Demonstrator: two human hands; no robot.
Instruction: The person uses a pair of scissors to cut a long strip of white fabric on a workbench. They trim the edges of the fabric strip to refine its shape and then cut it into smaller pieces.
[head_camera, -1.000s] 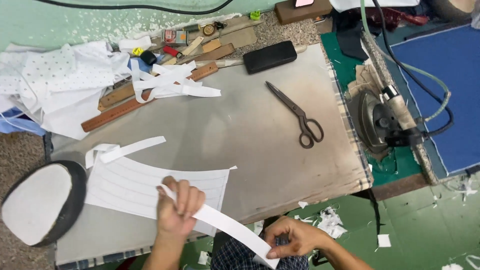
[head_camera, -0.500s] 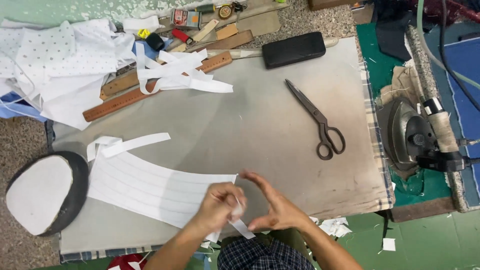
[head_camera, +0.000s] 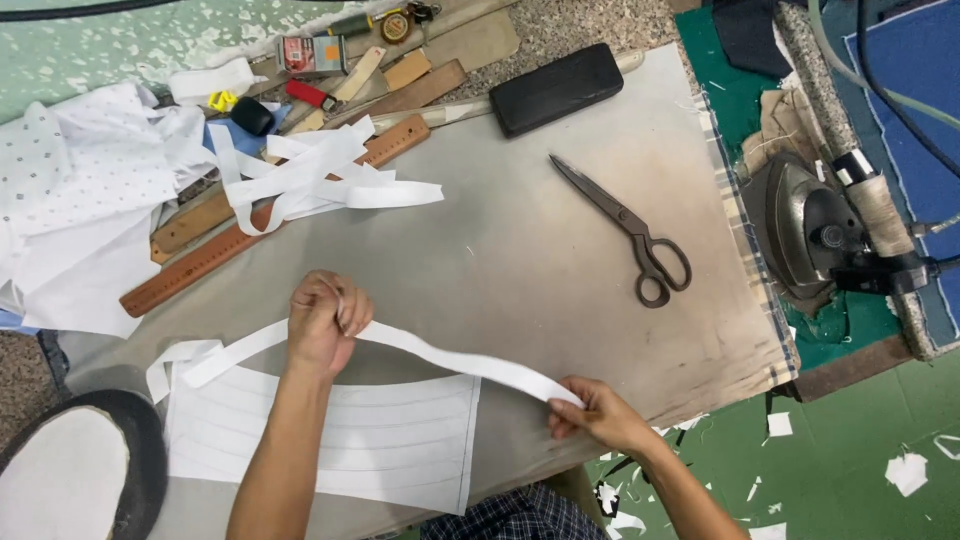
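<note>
White fabric strip (head_camera: 450, 357), stretched between both hands above pleated white panel (head_camera: 330, 440). Left hand (head_camera: 325, 320) fisted round strip mid-length; right hand (head_camera: 590, 412) pinching its end at table edge. Likely light, limp, easily creased; best gripped at ends. Grey padded work table (head_camera: 500, 260): scissors (head_camera: 630, 232), wooden ruler (head_camera: 250, 230), loose white strips (head_camera: 310, 180). Iron (head_camera: 815, 235) at right; green floor (head_camera: 860, 450) littered with scraps.
</note>
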